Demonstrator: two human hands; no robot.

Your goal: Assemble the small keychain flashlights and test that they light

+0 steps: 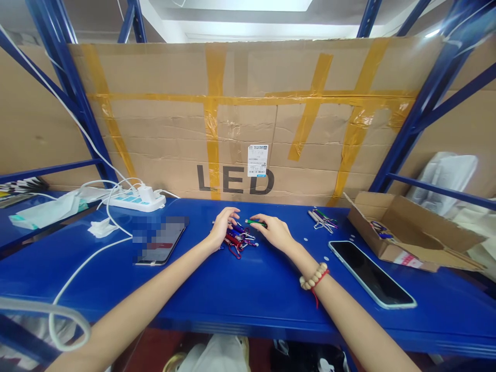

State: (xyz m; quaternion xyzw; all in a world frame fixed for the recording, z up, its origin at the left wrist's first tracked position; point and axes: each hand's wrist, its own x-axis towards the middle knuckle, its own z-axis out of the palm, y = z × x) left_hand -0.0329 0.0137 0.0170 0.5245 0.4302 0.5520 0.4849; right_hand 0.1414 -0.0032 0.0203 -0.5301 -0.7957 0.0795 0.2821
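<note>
Bright, even light falls from a ceiling panel (pixel 240 4) overhead; shadows on the blue bench (pixel 251 294) are faint. Wide-lens distortion bows the rack posts (pixel 422 103) at the edges; the left phone (pixel 158 243) screen is pixelated.

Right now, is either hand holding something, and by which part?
The right hand pinches a small green stick by one end. The left hand touches the pile; its grip cannot be told.
</note>
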